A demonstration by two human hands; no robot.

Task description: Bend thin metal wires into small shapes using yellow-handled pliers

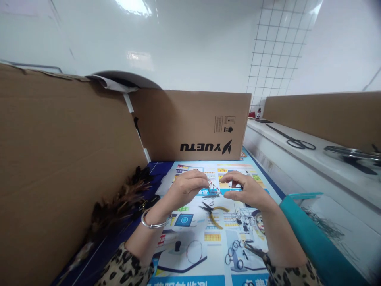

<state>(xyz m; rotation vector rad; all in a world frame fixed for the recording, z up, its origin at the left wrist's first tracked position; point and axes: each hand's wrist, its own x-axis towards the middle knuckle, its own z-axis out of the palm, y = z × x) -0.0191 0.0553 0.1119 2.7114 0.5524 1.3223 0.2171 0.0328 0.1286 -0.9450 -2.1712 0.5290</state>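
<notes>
My left hand (pixel 190 186), with a silver bangle at its wrist, is closed in a pinch over the middle of the table. From its fingertips hangs a thin wire piece with small red bits (pixel 213 187), too fine to make out fully. Facing it, my right hand (pixel 246 189) has its thumb and fingers apart and shows nothing between them. Below the hands lie yellow-handled pliers (pixel 213 214), jaws pointing up-left. A tangle of thin wire pieces (pixel 239 217) is beneath my right hand. Closer to me are several dark rings (pixel 235 250) and small scissors (pixel 254 251).
Cardboard panels stand at the left (pixel 65 159) and back (pixel 178 123). Brown feathers (pixel 119 202) lie along the left panel. To the right are a teal-edged bin (pixel 315 234) with thin wires and a white ledge (pixel 282 135) bearing large black scissors (pixel 294 141).
</notes>
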